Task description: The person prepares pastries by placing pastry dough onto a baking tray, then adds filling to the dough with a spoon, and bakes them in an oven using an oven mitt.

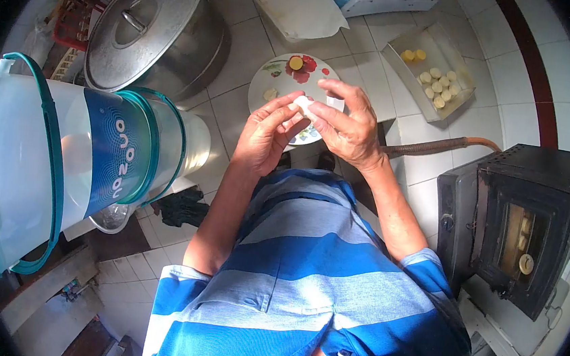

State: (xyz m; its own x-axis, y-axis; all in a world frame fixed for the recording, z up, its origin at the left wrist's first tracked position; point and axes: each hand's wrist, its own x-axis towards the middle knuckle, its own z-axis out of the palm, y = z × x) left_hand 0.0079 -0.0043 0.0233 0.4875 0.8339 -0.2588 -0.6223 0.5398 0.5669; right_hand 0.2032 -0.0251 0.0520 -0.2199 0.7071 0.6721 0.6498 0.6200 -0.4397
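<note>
Pinched between the fingertips of my left hand (266, 133) and my right hand (349, 124) is a small, soft-looking white piece (303, 106), perhaps dough. Both hands hover over a round floral plate (261, 81) on the tiled counter. A yellow round piece (296, 63) lies near the plate's far edge. At its left side sits a small pale lump (270, 94). My fingers partly cover the white piece and the near part of the plate.
A rectangular container (401, 67) at the right holds several pale and yellow round pieces. Left stand a large lidded metal pot (141, 36) and a clear bucket (74, 142) with teal trim. A dark small oven (529, 220), a hose (430, 150) and a white sheet (296, 6) surround the work area.
</note>
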